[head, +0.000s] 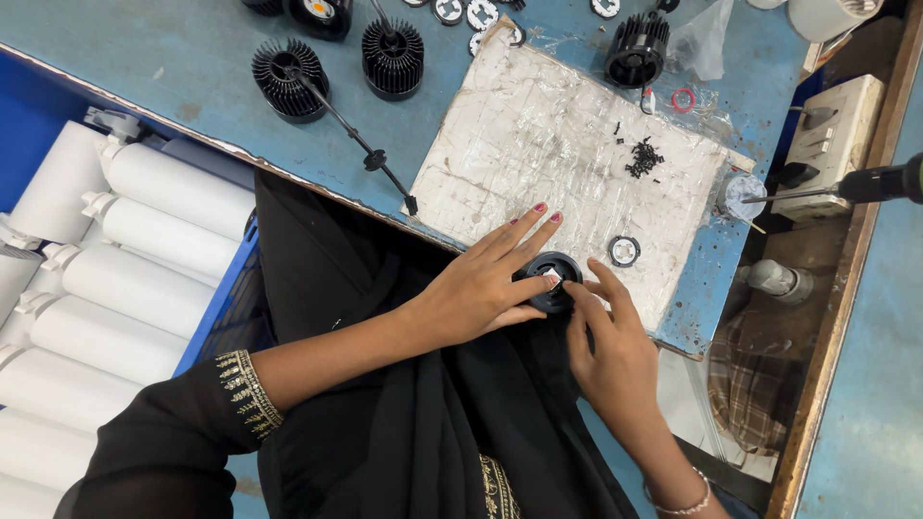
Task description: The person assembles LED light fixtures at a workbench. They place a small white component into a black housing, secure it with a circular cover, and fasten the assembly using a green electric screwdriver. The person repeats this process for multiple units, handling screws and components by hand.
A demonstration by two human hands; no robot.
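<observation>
My left hand [486, 279] grips a round black finned heat sink [550, 279] at the near edge of the table, over my lap. Fingertips of my right hand [606, 336] press on a small white square piece at its centre. Just beyond lies a worn white taped work mat [558, 144] on the blue table [192, 58]. A small round ring-shaped part [624, 251] sits on the mat near my right fingers. A heap of tiny black screws [644, 159] lies further back on the mat.
Several more black heat sinks [288, 79] [392, 58] [636, 48] stand at the back, one with a black cable [361, 144]. White cylindrical housings [144, 250] fill a blue bin on the left. A power screwdriver [870, 183] and a white socket box [835, 135] sit right.
</observation>
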